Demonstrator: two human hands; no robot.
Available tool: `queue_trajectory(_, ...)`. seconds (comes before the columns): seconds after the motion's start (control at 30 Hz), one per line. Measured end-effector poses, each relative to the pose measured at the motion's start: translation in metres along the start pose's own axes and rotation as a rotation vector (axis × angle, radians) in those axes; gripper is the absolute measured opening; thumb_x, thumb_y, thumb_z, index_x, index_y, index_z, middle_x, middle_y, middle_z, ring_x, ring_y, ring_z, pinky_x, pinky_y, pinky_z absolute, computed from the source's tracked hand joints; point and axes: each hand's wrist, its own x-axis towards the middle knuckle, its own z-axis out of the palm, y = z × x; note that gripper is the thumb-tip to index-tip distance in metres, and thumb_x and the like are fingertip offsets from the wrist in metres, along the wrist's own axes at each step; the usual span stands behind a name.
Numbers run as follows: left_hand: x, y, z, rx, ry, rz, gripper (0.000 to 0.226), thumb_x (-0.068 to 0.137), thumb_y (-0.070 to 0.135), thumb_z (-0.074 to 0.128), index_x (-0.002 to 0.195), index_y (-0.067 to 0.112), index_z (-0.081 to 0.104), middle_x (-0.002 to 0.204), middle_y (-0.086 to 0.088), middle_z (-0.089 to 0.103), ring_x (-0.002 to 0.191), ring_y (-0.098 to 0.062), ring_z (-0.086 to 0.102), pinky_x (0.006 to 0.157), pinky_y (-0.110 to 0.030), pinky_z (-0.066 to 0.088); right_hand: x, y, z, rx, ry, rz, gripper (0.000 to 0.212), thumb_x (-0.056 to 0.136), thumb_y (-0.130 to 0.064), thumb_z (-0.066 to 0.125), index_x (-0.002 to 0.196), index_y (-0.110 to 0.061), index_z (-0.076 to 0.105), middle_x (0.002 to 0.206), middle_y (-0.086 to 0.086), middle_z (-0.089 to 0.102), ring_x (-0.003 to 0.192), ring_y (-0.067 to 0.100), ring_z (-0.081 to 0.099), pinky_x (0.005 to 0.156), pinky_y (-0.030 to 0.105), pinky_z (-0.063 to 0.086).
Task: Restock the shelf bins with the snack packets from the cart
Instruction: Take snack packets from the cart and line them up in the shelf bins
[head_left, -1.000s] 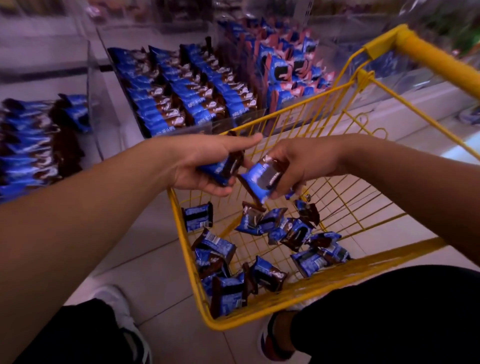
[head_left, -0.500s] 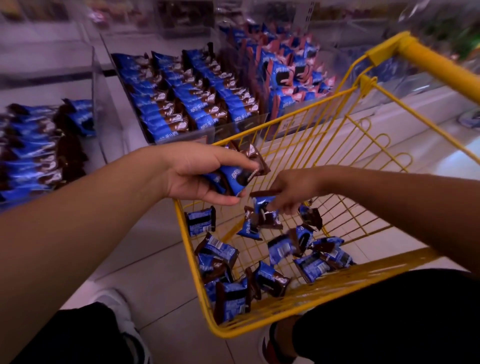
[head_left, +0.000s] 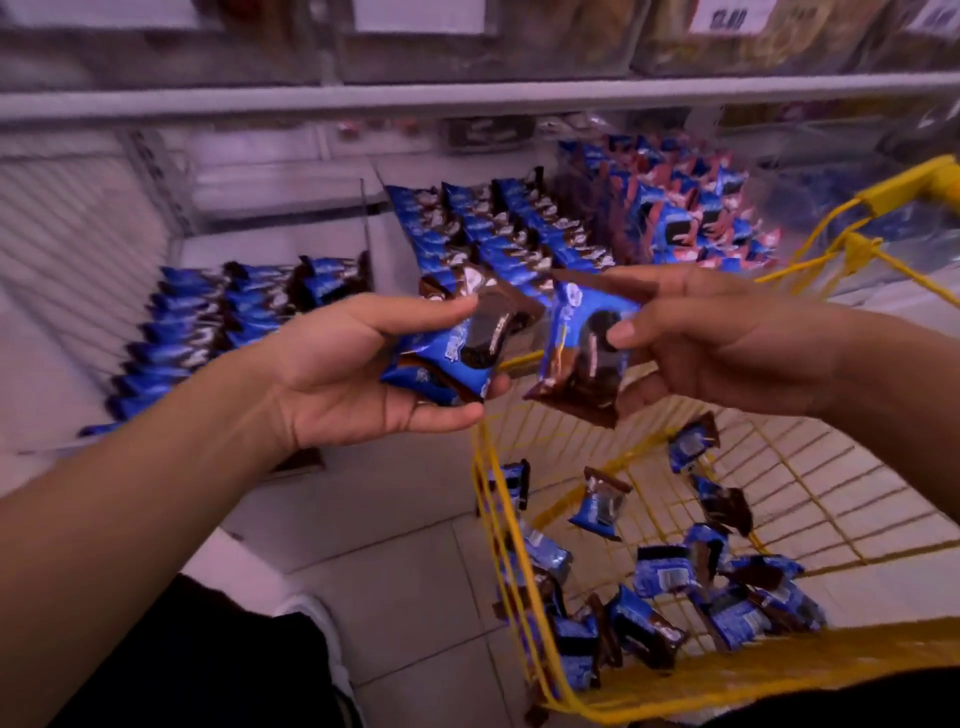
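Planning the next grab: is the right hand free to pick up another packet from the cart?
Probably not yet. The right hand already pinches a packet; the loose packets lie uncovered below in the yellow cart.

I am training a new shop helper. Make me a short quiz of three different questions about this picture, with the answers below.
1. True or false: the right hand is empty.
2. Where do the loose packets lie? A) on the floor B) in the yellow cart C) on the top shelf
3. Fill in: the left hand holds a small stack of ____.

Key: 1. False, it pinches one snack packet. 2. B. 3. Snack packets.
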Motion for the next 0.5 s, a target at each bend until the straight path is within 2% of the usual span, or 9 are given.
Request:
queue_trajectory(0.07, -0.015, -0.001, -0.011, -0.044, 0.043, 0.007, 0.034, 0.075, 0.030, 0.073, 0.102, 0.010, 0.076, 0.100, -0.014, 0.074, 0.087, -0.027, 0.073, 0.066, -0.036, 0.061, 0.019, -0.002, 0.019, 0.118, -0.073, -0.028, 0.058, 0.080, -0.009, 0.061, 0.138, -0.013, 0.054, 0.126, 0.022, 0.065, 0.096, 0.035, 0.072, 0.074, 0.052, 0.058)
queue_trajectory(0.1, -0.022, -0.002, -0.017, -0.086, 0.054, 0.003, 0.037, 0.076, 0.030, 0.069, 0.106, 0.009, 0.073, 0.101, -0.015, 0.073, 0.088, -0.029, 0.073, 0.066, -0.036, 0.061, 0.030, -0.002, 0.029, 0.157, -0.118, -0.033, 0.057, 0.081, -0.011, 0.061, 0.137, -0.012, 0.053, 0.125, 0.023, 0.066, 0.097, 0.037, 0.071, 0.071, 0.049, 0.058)
queue_trajectory(0.17, -0.036, -0.003, -0.028, -0.156, 0.049, -0.009, 0.039, 0.080, 0.028, 0.061, 0.112, 0.006, 0.066, 0.101, -0.019, 0.072, 0.087, -0.031, 0.072, 0.066, -0.036, 0.061, 0.049, -0.003, 0.048, 0.113, -0.169, -0.056, 0.047, 0.081, -0.016, 0.064, 0.128, -0.018, 0.059, 0.110, 0.019, 0.071, 0.086, 0.034, 0.073, 0.057, 0.035, 0.058)
queue_trajectory(0.23, -0.047, -0.004, -0.040, -0.177, 0.056, -0.001, 0.043, 0.078, 0.025, 0.061, 0.115, 0.004, 0.062, 0.099, -0.020, 0.072, 0.085, -0.032, 0.072, 0.064, -0.034, 0.060, 0.066, -0.010, 0.058, -0.104, -0.175, -0.107, 0.041, 0.078, -0.016, 0.075, 0.116, -0.023, 0.064, 0.099, 0.017, 0.072, 0.075, 0.026, 0.072, 0.051, 0.028, 0.054)
queue_trajectory(0.3, -0.055, -0.003, -0.051, -0.166, 0.101, 0.025, 0.050, 0.070, 0.021, 0.065, 0.117, 0.007, 0.062, 0.096, -0.017, 0.073, 0.081, -0.030, 0.072, 0.061, -0.035, 0.061, 0.081, -0.022, 0.063, -0.462, -0.174, -0.161, 0.040, 0.072, -0.017, 0.084, 0.107, -0.022, 0.066, 0.098, 0.017, 0.074, 0.077, 0.025, 0.072, 0.062, 0.035, 0.058)
queue_trajectory(0.37, -0.061, 0.002, -0.062, -0.115, 0.116, 0.024, 0.055, 0.067, 0.020, 0.066, 0.121, 0.008, 0.062, 0.100, -0.017, 0.072, 0.084, -0.032, 0.072, 0.063, -0.040, 0.061, 0.095, -0.037, 0.070, -0.795, -0.172, -0.249, 0.032, 0.073, -0.027, 0.080, 0.104, -0.024, 0.071, 0.097, 0.007, 0.076, 0.085, 0.022, 0.074, 0.077, 0.040, 0.060)
queue_trajectory(0.43, -0.065, 0.009, -0.069, -0.047, 0.093, 0.013, 0.054, 0.070, 0.029, 0.070, 0.121, 0.011, 0.066, 0.109, -0.017, 0.071, 0.092, -0.033, 0.071, 0.067, -0.044, 0.061, 0.108, -0.047, 0.084, -0.967, -0.182, -0.334, 0.032, 0.073, -0.033, 0.080, 0.104, -0.028, 0.074, 0.094, -0.004, 0.076, 0.084, 0.010, 0.073, 0.078, 0.028, 0.060)
queue_trajectory(0.5, -0.067, 0.016, -0.074, 0.058, 0.082, 0.041, 0.055, 0.063, 0.045, 0.082, 0.110, 0.016, 0.074, 0.105, -0.012, 0.073, 0.089, -0.028, 0.073, 0.065, -0.042, 0.061, 0.123, -0.050, 0.097, -1.076, -0.197, -0.417, 0.034, 0.070, -0.037, 0.082, 0.103, -0.034, 0.074, 0.094, -0.011, 0.075, 0.082, 0.002, 0.070, 0.074, 0.023, 0.057)
